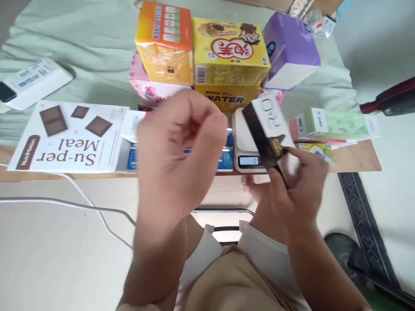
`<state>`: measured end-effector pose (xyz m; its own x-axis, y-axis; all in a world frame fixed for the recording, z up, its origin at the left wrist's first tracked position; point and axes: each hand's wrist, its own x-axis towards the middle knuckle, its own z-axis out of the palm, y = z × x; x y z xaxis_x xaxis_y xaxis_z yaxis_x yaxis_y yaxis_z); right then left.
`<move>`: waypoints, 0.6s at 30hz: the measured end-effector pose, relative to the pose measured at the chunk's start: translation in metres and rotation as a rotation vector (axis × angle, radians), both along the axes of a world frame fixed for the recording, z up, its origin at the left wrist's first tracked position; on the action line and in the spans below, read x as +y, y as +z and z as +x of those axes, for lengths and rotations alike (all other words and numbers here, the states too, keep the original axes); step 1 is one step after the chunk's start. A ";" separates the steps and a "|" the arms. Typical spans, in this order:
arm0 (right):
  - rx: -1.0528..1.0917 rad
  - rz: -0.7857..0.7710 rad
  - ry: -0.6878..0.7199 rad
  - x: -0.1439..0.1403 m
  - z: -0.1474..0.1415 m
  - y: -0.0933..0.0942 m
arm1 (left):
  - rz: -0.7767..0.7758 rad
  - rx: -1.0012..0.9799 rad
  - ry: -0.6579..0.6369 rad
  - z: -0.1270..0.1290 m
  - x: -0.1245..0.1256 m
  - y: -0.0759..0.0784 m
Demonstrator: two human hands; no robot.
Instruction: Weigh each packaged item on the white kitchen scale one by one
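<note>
Nearest, mid-frame, the left hand (183,147) is raised, curled into a loose, blurred fist. Right of centre, the right hand (296,185) grips the lower end of a black-and-white box (269,125), tilted in front of a scale (244,142); farther off, at upper centre, a yellow box (231,52) stands beside a purple pack (290,47).

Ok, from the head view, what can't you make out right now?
Head view, all four:
Blue printed packaging: partly hidden behind the blurred left hand.
Digits on the display of the white flat scale: too small.
Lettering on the black-and-white cardboard box in the right hand: blurred.
Dark red-and-black object: cut off by the picture's right edge.
</note>
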<state>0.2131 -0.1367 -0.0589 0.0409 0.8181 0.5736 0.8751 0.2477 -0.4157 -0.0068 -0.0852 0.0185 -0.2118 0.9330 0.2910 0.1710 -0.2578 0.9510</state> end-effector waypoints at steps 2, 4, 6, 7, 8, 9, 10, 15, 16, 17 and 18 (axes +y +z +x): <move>0.008 -0.033 -0.009 0.018 -0.003 -0.012 | 0.026 -0.005 -0.132 0.016 0.012 -0.008; -0.004 -0.048 -0.028 0.036 -0.005 -0.021 | 0.012 -0.018 -0.196 0.027 0.023 -0.016; -0.037 -0.067 -0.057 0.049 -0.004 -0.024 | 0.015 -0.011 -0.198 0.034 0.032 -0.023; -0.061 -0.084 -0.068 0.053 -0.003 -0.024 | 0.023 -0.011 -0.189 0.037 0.035 -0.025; -0.080 -0.093 -0.067 0.054 -0.001 -0.022 | 0.031 -0.014 -0.181 0.040 0.036 -0.027; -0.083 -0.081 -0.050 0.053 0.001 -0.020 | 0.037 -0.020 -0.174 0.043 0.038 -0.028; -0.064 -0.041 -0.019 0.050 0.003 -0.017 | 0.042 -0.027 -0.165 0.047 0.038 -0.029; 0.224 0.353 0.247 0.025 0.010 -0.027 | 0.086 -0.029 -0.154 0.065 0.038 -0.035; 0.243 0.365 0.266 0.021 0.012 -0.032 | 0.083 -0.023 -0.167 0.067 0.039 -0.037; 0.248 0.355 0.272 0.019 0.014 -0.037 | 0.082 -0.021 -0.180 0.068 0.040 -0.040; 0.252 0.334 0.268 0.018 0.015 -0.041 | 0.088 -0.023 -0.188 0.069 0.041 -0.043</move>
<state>0.2285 -0.1182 -0.0996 0.0257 0.5919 0.8056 0.6447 0.6061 -0.4659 0.0619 -0.0441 -0.0249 -0.0442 0.9278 0.3705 0.0906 -0.3656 0.9263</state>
